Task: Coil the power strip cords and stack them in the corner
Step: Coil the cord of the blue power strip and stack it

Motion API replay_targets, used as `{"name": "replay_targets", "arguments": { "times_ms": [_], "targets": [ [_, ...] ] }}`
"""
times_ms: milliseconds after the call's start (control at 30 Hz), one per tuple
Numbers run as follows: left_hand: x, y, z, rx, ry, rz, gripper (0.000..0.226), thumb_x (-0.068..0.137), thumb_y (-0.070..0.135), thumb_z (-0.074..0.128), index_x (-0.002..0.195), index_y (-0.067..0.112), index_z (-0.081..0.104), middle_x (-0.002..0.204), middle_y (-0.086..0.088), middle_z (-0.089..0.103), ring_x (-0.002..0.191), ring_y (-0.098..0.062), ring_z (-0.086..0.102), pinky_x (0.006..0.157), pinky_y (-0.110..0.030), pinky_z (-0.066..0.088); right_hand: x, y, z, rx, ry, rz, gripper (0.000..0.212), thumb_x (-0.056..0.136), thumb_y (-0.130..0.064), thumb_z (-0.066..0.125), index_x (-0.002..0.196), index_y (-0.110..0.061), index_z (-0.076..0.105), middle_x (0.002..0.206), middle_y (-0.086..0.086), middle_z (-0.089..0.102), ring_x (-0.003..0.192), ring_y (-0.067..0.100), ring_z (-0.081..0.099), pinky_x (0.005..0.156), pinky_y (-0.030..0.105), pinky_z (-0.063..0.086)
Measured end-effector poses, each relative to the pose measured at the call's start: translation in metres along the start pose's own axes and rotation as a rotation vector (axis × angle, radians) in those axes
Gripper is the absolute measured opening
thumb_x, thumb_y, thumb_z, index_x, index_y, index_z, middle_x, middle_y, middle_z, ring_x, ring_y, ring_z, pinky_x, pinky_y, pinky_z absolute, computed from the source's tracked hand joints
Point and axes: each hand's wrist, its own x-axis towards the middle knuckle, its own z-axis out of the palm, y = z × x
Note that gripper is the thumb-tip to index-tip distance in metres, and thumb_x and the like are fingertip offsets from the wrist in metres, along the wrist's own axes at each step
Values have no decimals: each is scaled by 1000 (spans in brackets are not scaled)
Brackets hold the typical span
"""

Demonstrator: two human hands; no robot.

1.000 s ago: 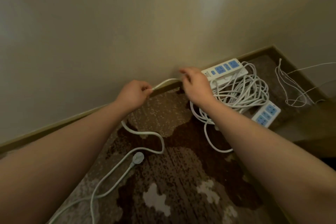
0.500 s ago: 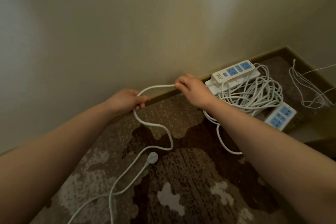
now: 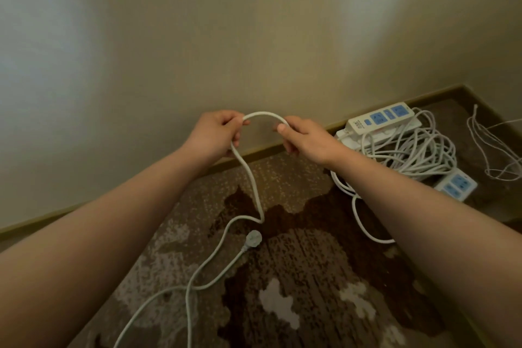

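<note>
1. We see two bare arms reach out over a brown patterned carpet point(image 3: 310, 277) toward a plain wall point(image 3: 254, 37).
2. Our left hand point(image 3: 217, 137) has its fingers curled round a white cord point(image 3: 248, 175). It holds the cord up off the floor.
3. Our right hand point(image 3: 308, 138) holds the same cord too. Its fingers curl round it and the thumb lies on top.
4. Between the two hands the cord makes a small arch, up in front of the wall.
5. From the left hand the cord hangs down to the carpet. It bends there and runs on toward us, across the floor.
6. The plug point(image 3: 252, 240) at the cord's end lies flat on the carpet, below the hands and well apart from them.
7. In the corner, to the right of the right hand, sits a heap of coiled white cords point(image 3: 409, 155).
8. A white power strip point(image 3: 380, 117) with blue sockets lies on top of the heap, by the wall.
9. A second strip point(image 3: 456, 183) lies at the near side of the heap, on the carpet.
10. A loop from the heap trails out on the floor under the right arm.
11. Some thin white wires point(image 3: 491, 147) lie further right, apart from the heap.
</note>
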Motion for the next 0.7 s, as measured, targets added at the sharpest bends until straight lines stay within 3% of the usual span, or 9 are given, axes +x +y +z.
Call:
{"name": "replay_targets", "arguments": {
  "times_ms": [133,233,367,467,600,700],
  "targets": [
    [-1,2,8,-179,-48,-96,21,99,17,42,102,10,61,66,1,47,55,-9,48,58,-27,48,3,-4,3,140,147,13,32,107,-27,40,81,-18,56,63,-5,43,47,-1,38,53,23,33],
    [-15,-13,10,-391,-234,-187,23,101,18,37,104,11,59,67,4,49,60,-7,53,64,-26,49,2,4,4,244,238,48,35,106,-28,42,74,-20,51,61,-5,40,47,2,34,53,28,29],
    [-29,-35,12,-444,-416,-197,25,101,18,33,97,12,57,64,5,52,63,-11,57,72,-31,48,0,17,7,288,322,61,34,105,-29,44,72,-21,50,58,-6,38,48,4,34,53,29,27],
    [-36,-48,4,-452,-445,-188,28,102,18,31,95,8,56,63,1,46,55,-12,49,62,-28,51,1,25,4,318,411,137,34,104,-35,44,73,-23,51,62,-4,42,55,10,38,54,31,30],
    [-48,-75,-17,-268,-311,-162,33,101,22,33,87,8,59,52,6,31,42,-6,26,40,-16,27,1,32,-14,425,625,250,36,104,-39,42,74,-22,52,63,-4,43,57,13,39,55,30,32],
    [-45,-78,-27,-220,-160,-94,33,100,23,37,79,14,61,49,9,29,39,-3,23,36,-14,21,-8,30,-9,477,498,179,37,106,-37,39,77,-21,55,56,-6,46,45,10,41,43,21,33]
  ]
}}
